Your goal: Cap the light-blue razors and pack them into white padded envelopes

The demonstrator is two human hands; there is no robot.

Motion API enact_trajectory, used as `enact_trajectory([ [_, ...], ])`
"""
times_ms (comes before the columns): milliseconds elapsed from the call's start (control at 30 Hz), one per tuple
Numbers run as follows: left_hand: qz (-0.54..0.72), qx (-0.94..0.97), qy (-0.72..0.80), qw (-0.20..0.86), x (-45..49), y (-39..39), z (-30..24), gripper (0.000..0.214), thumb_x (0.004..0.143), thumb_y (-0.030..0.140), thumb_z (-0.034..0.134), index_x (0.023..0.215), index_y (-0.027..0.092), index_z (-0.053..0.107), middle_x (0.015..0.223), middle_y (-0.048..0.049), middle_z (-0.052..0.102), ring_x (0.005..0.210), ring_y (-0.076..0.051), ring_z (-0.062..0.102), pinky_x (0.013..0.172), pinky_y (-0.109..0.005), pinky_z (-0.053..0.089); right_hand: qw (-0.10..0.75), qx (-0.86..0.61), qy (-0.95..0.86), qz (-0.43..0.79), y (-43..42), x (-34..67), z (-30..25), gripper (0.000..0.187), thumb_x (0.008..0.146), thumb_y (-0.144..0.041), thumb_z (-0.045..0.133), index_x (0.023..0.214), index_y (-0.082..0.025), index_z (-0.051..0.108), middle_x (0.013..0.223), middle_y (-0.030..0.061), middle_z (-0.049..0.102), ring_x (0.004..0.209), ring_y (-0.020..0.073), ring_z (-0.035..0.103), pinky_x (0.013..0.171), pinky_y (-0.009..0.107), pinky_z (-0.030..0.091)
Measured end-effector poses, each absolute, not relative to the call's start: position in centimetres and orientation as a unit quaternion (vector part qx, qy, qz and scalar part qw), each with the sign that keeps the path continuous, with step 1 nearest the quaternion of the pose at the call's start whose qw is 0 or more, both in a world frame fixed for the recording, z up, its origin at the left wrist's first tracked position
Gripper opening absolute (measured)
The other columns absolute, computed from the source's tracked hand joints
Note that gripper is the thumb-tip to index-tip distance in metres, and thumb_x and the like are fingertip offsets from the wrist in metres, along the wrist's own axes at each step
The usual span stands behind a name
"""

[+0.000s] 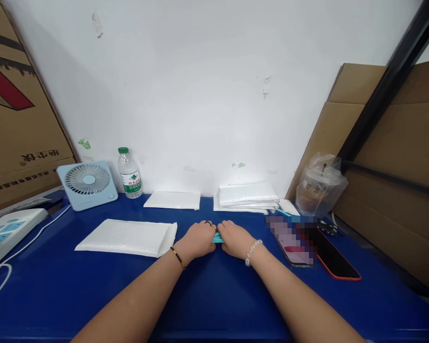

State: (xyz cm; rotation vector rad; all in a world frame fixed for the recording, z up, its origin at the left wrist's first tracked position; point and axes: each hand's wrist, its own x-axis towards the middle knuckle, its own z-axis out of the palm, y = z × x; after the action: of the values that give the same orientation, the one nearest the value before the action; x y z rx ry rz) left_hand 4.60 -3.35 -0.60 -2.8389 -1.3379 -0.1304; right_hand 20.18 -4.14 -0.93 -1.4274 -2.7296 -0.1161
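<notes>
Close together over the middle of the blue table, both hands are closed on one small turquoise thing. Only a strip of it shows between the fingers, so its kind cannot be made out. My left hand, with a ring and a dark bracelet, grips its left end. On the other end is my right hand, with a clear bead bracelet at the wrist. A white padded envelope lies flat just left of my left hand, its open end facing the hands.
Against the wall lie another white envelope and a stack of envelopes. A blue fan, water bottle and power strip stand left. On the right are two phones and a bagged drink cup.
</notes>
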Motion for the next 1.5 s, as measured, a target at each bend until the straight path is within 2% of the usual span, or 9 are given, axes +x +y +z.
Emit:
enact_trajectory([
  [167,-0.062,-0.888,-0.454,-0.028,4.5,-3.5,-0.3,0.023,0.076,0.026,0.05,0.097,0.016,0.052,0.09,-0.0107,0.062,0.082,-0.025,0.059,0.07,-0.032,0.043,0.075,-0.474,-0.877,-0.012,-4.6,21.3,0.6,0.026,0.075,-0.018,0.053,0.101,-0.017,0.053,0.092,0.0079,0.061,0.084,0.0219,0.057,0.073,0.031,0.041],
  [300,-0.14,-0.875,-0.453,-0.1,4.6,-3.5,0.1,0.024,0.082,0.036,0.044,0.098,0.019,0.049,0.081,-0.0073,0.062,0.072,-0.023,0.06,0.06,-0.028,0.04,0.27,-0.478,-0.833,0.074,-5.3,23.3,3.2,0.045,0.076,-0.039,0.058,0.118,-0.024,0.048,0.109,0.0056,0.058,0.093,0.0206,0.056,0.075,0.029,0.043],
  [433,-0.226,-0.86,-0.42,-0.179,5.2,-3.7,-0.1,0.018,0.084,0.033,0.041,0.093,0.019,0.049,0.076,-0.0041,0.061,0.066,-0.019,0.059,0.057,-0.025,0.037,0.431,-0.438,-0.78,0.118,-6.0,23.3,4.3,0.037,0.093,-0.034,0.028,0.123,-0.023,0.046,0.116,0.008,0.055,0.109,0.0197,0.05,0.089,0.032,0.041],
  [700,-0.138,-0.873,-0.461,-0.087,5.1,-4.5,0.5,0.028,0.071,0.02,0.051,0.099,0.017,0.048,0.087,-0.0087,0.064,0.078,-0.025,0.062,0.063,-0.029,0.043,0.213,-0.453,-0.863,-0.069,-6.9,21.2,3.4,0.063,0.069,-0.03,0.06,0.128,-0.017,0.042,0.127,0.0136,0.048,0.121,0.0305,0.037,0.105,0.046,0.018],
  [833,-0.075,-0.867,-0.492,-0.019,5.6,-5.7,1.5,0.035,0.073,0.012,0.046,0.108,0.014,0.043,0.081,-0.0114,0.064,0.074,-0.025,0.063,0.065,-0.031,0.045,0.074,-0.511,-0.853,-0.076,-6.6,20.0,2.1,0.026,0.072,-0.017,0.052,0.098,-0.014,0.058,0.086,0.0124,0.065,0.087,0.0258,0.058,0.092,0.043,0.031],
  [1000,-0.06,-0.887,-0.454,-0.056,3.7,-6.0,3.3,0.063,0.064,0.024,0.065,0.122,0.017,0.04,0.095,-0.0124,0.064,0.09,-0.029,0.061,0.079,-0.035,0.044,0.029,-0.549,-0.834,-0.046,-6.1,19.7,1.1,0.019,0.078,-0.023,0.049,0.094,-0.018,0.057,0.086,0.0109,0.066,0.075,0.0238,0.062,0.065,0.031,0.039],
  [1100,-0.082,-0.903,-0.416,-0.066,-1.2,-5.4,4.9,0.117,0.04,0.041,0.078,0.139,0.023,0.019,0.14,-0.0151,0.033,0.128,-0.035,0.03,0.101,-0.04,0.028,0.022,-0.562,-0.825,-0.049,-5.5,20.9,1.0,0.013,0.078,-0.024,0.049,0.087,-0.019,0.057,0.085,0.0093,0.067,0.074,0.0235,0.063,0.061,0.029,0.039],
  [1233,0.035,-0.814,-0.573,-0.085,-9.5,-4.1,5.3,0.136,0.025,0.038,0.081,0.142,0.024,0.014,0.147,-0.0158,0.016,0.134,-0.041,0.003,0.103,-0.056,0.015,0.039,-0.58,-0.812,-0.047,-4.8,22.3,1.3,0.01,0.081,-0.025,0.047,0.081,-0.02,0.055,0.077,0.0064,0.066,0.068,0.0218,0.062,0.055,0.026,0.036],
  [1500,0.022,-0.831,-0.54,-0.133,-12.7,-4.3,4.1,0.093,0.05,0.038,0.069,0.135,0.02,0.035,0.13,-0.0114,0.046,0.117,-0.031,0.043,0.099,-0.039,0.032,0.065,-0.551,-0.83,-0.062,-5.2,21.4,1.4,0.007,0.08,-0.025,0.049,0.083,-0.021,0.053,0.081,0.0049,0.065,0.071,0.0213,0.062,0.057,0.026,0.036],
])
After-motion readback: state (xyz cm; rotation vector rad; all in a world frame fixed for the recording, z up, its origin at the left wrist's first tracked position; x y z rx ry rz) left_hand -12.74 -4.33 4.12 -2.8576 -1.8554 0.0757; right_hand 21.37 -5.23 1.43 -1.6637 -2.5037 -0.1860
